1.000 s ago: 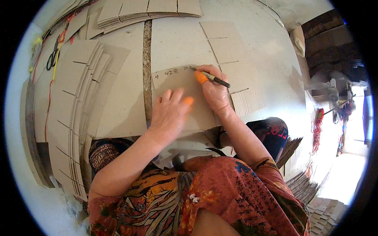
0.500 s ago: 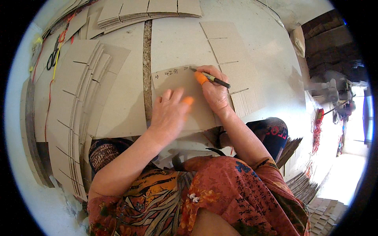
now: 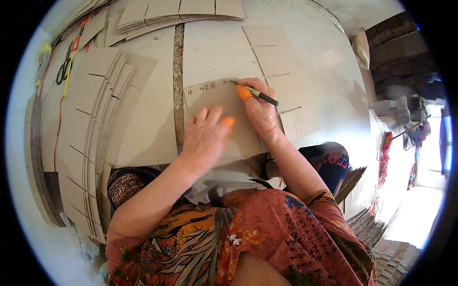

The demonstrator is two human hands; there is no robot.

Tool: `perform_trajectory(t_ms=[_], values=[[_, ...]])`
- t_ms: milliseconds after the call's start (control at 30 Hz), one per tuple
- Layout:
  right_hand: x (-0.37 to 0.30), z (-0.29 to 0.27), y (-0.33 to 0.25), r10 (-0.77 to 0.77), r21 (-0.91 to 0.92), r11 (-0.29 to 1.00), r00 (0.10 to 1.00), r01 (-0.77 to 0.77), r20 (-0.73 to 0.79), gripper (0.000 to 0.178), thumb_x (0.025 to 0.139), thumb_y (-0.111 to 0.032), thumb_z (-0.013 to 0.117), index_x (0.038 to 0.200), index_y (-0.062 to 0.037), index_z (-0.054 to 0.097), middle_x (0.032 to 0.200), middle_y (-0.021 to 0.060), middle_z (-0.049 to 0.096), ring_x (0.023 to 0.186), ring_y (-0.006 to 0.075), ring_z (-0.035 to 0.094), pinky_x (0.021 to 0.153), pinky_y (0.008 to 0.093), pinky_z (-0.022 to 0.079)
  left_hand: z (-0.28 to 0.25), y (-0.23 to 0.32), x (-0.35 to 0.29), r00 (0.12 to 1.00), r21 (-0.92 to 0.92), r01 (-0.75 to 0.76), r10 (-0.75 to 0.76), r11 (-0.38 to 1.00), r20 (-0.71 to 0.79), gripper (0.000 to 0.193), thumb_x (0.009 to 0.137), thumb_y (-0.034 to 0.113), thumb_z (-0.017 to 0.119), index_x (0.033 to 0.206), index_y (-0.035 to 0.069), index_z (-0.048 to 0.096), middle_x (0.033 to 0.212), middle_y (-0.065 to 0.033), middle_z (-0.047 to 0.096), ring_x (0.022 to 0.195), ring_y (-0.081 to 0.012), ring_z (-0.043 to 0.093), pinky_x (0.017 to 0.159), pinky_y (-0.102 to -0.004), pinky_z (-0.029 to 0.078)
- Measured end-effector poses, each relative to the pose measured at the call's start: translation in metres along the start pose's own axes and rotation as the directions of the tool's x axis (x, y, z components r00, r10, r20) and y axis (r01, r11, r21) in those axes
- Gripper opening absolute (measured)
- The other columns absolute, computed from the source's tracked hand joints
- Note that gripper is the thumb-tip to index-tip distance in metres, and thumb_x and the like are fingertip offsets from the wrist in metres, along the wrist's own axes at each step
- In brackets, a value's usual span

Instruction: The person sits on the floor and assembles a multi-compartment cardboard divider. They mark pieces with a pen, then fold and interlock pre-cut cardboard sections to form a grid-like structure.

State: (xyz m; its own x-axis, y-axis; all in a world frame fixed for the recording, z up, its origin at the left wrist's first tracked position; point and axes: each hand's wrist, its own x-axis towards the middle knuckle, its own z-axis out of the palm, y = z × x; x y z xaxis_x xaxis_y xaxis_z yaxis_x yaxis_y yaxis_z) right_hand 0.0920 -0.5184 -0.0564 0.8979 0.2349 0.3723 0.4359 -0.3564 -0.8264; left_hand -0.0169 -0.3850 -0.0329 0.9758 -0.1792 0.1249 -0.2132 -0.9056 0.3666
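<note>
We pinch the black marker in our right hand, tip slanting far-left onto the cardboard sheet near its far edge; our left hand, loosely spread, holds nothing over its left side.

The cardboard is tan, the marker mostly black — the shirt rust-red, black-patterned.

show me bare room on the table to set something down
Bare tabletop lies between the far cardboard stack and marked sheet, flanked by the brown gap and slotted sheet. Another patch runs right of that slotted sheet. Crowded: the left side, with more stacked cardboard and scissors, and around the left hand and right hand.
</note>
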Motion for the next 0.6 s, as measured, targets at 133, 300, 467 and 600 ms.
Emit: perform_trajectory(t_ms=[133,300,467,600], values=[[-0.0007,-0.001,0.0043,-0.053,0.0,0.999,0.999,0.053,-0.009,0.012,0.075,0.001,0.056,0.085,-0.0006,0.062,0.079,0.0118,0.063,0.074,0.0205,0.06,0.069,0.0277,0.045,-0.0005,0.0013,0.0005,1.0,-0.007,0.0,0.0,1.0,-0.001,0.02,0.076,0.011,0.061,0.095,0.006,0.063,0.117,-0.0106,0.047,0.1,-0.0283,0.046,0.08,-0.0403,0.043],[-0.0013,0.0,0.0022,-0.024,0.029,0.999,1.0,0.024,0.001,0.011,0.075,0.001,0.056,0.085,-0.0001,0.062,0.078,0.0111,0.063,0.074,0.0191,0.059,0.069,0.0274,0.045,-0.0015,0.0002,0.0003,1.0,-0.02,0.003,-0.003,1.0,0.006,0.022,0.076,0.01,0.061,0.097,0.006,0.063,0.117,-0.0109,0.047,0.1,-0.0282,0.046,0.081,-0.0402,0.043],[-0.0021,-0.0005,0.0038,-0.013,0.031,0.999,1.0,0.013,-0.014,0.011,0.075,0.002,0.056,0.084,-0.0002,0.062,0.076,0.0105,0.063,0.072,0.0176,0.059,0.068,0.0267,0.045,-0.0032,0.001,0.0004,1.0,0.009,-0.005,0.005,1.0,0.009,0.022,0.075,0.01,0.061,0.097,0.006,0.063,0.117,-0.0103,0.047,0.1,-0.028,0.046,0.081,-0.0401,0.042],[-0.003,-0.0006,0.002,-0.005,0.02,1.0,1.0,0.005,-0.028,0.012,0.074,0.003,0.055,0.084,-0.0001,0.062,0.076,0.0104,0.063,0.072,0.0174,0.059,0.068,0.0264,0.045,-0.0016,0.0001,0.0001,1.0,-0.017,-0.003,0.003,1.0,0.002,0.022,0.075,0.01,0.061,0.097,0.006,0.063,0.115,-0.0099,0.047,0.099,-0.0278,0.046,0.081,-0.04,0.042]])
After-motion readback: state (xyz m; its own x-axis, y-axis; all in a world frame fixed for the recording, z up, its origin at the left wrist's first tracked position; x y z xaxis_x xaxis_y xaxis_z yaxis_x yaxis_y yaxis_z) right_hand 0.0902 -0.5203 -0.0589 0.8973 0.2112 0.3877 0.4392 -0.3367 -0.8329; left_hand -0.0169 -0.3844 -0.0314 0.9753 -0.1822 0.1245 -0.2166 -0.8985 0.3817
